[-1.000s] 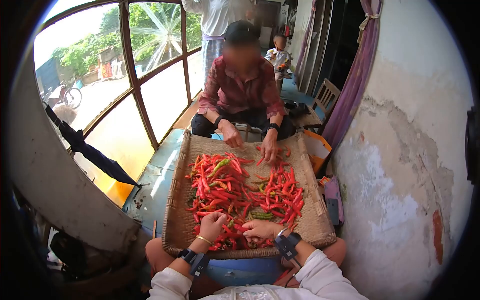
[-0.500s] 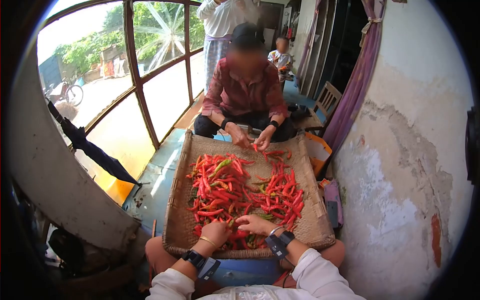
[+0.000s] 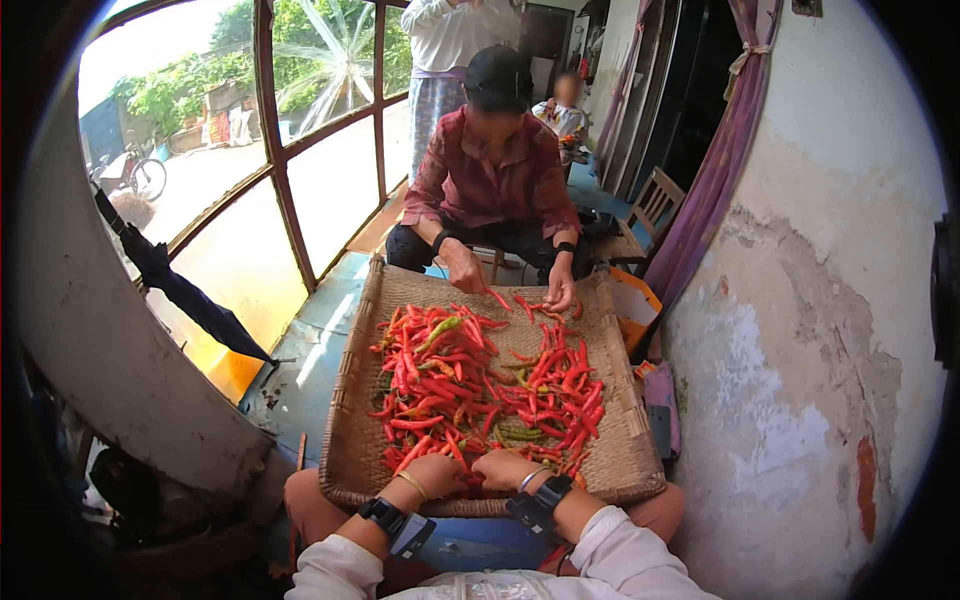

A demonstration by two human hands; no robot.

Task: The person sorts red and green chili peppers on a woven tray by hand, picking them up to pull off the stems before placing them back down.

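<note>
A woven tray [image 3: 345,440] holds a large heap of red chili peppers [image 3: 425,365] at its left and a second heap [image 3: 565,385] at its right, with a few green ones. At the near edge of the peppers, my left hand [image 3: 436,474] has its fingers closed round something I cannot make out. Close beside it, my right hand [image 3: 503,470] is also closed, its fingertips hidden among the peppers. The two hands nearly touch.
Across the tray sits a person in a red shirt [image 3: 490,180], holding a pepper over the far edge. Behind are a standing person [image 3: 445,45] and a seated one [image 3: 565,115]. A folded umbrella [image 3: 190,300] leans at left; a wooden chair [image 3: 652,205] stands at right.
My right hand has moved down and left, and its spread fingers have closed. My left hand has shifted slightly down. The co-worker's hands have moved apart, one with a pepper.
</note>
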